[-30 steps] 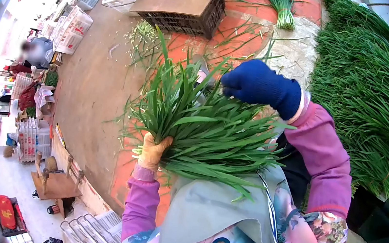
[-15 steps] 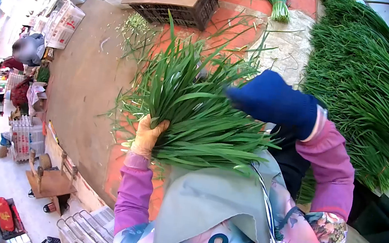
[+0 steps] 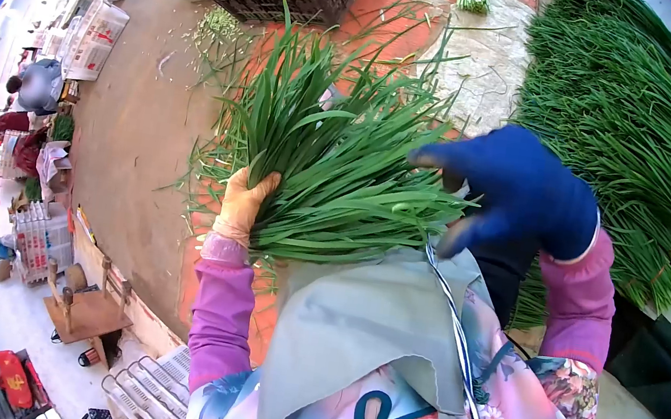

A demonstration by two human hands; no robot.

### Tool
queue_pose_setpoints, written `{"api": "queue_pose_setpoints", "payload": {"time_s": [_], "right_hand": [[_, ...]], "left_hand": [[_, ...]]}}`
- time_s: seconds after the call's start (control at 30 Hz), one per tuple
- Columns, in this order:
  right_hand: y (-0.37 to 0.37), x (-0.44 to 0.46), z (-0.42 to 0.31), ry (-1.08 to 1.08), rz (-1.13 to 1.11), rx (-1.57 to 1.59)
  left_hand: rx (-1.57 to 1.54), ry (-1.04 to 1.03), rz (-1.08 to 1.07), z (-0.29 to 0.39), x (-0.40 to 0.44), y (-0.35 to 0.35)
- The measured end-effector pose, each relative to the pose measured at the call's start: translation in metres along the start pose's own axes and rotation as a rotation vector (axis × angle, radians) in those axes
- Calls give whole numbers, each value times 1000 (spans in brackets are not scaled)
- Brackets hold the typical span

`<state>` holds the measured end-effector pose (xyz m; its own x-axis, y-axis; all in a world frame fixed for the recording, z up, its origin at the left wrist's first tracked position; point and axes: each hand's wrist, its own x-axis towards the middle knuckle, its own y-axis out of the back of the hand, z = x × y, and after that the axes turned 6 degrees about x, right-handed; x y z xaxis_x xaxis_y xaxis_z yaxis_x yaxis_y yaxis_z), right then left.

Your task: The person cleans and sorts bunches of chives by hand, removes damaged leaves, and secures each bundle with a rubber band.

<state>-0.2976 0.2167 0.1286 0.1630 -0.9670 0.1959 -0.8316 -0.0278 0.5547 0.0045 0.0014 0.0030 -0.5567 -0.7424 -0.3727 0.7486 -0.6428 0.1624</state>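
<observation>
Over an orange-and-brown floor (image 3: 133,140), white crates (image 3: 95,38) far left, the left hand (image 3: 242,204) clamps a leafy green bunch (image 3: 341,168) while the right hand (image 3: 520,191), spread wide, perhaps touches it.

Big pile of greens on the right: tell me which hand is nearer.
Right: the right hand overlaps the pile in view; the left hand is well to the pile's left, gripping the leafy bunch.

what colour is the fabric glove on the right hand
The right hand wears a dark blue fabric glove, clearest in the head view, the only one.
</observation>
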Motion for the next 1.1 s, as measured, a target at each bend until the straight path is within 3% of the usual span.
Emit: {"api": "queue_pose_setpoints", "payload": {"time_s": [0.1, 0.2, 0.27, 0.3, 0.33, 0.4, 0.43, 0.5, 0.53, 0.6, 0.63, 0.7, 0.77, 0.8, 0.83, 0.9, 0.97, 1.03, 1.1], "right_hand": [[-18, -3, -3, 52, 4, -267], [-28, 2, 5, -79, -181, -373], [-21, 1, 21, 44, 37, -267], [-6, -1, 27, 43, 88, -45], [3, -8, 45, 217, 285, 105], [37, -19, 40, -147, 507, 259], [44, -21, 38, -367, 595, 269], [16, -11, 64, -36, 607, -274], [2, -5, 43, 2, 440, -534], [-33, 10, 33, 127, 169, -331], [-55, 17, 25, 102, 82, -475], [-84, 24, 40, 112, 122, -475], [-96, 33, 69, -287, -182, -311], [-104, 33, 82, -286, -177, -308], [-109, 30, 94, -248, -71, -272], [-112, 27, 105, -214, 38, -231], [-110, 29, 107, -334, 55, -147], [-111, 31, 113, -247, 128, -180], [-106, 36, 119, -162, 471, -138]], "left_hand": [[28, -9, -1, 4, 1, -4], [98, 24, 5, 7, 1, -4], [130, 26, -1, 8, 0, -5], [131, 24, 0, 8, 1, -4], [113, 34, -11, 6, 2, -3], [94, 46, -14, 3, 2, 0], [107, 60, -17, 3, 4, 2], [123, 66, -24, 7, 12, 0], [130, 82, -9, 8, 16, -2], [103, 106, -45, 12, 23, -6], [145, 181, -44, 21, 23, -9], [228, 48, -127, 25, 22, -6], [56, -226, -240, 37, 7, 0], [21, -171, -287, 44, -4, 9], [141, -236, -329, 43, -9, 25], [255, -172, -269, 38, -38, 25], [814, -338, -286, 20, -44, 23], [697, -292, -172, 16, -47, 11], [518, -211, -113, 2, -38, 24]]}}
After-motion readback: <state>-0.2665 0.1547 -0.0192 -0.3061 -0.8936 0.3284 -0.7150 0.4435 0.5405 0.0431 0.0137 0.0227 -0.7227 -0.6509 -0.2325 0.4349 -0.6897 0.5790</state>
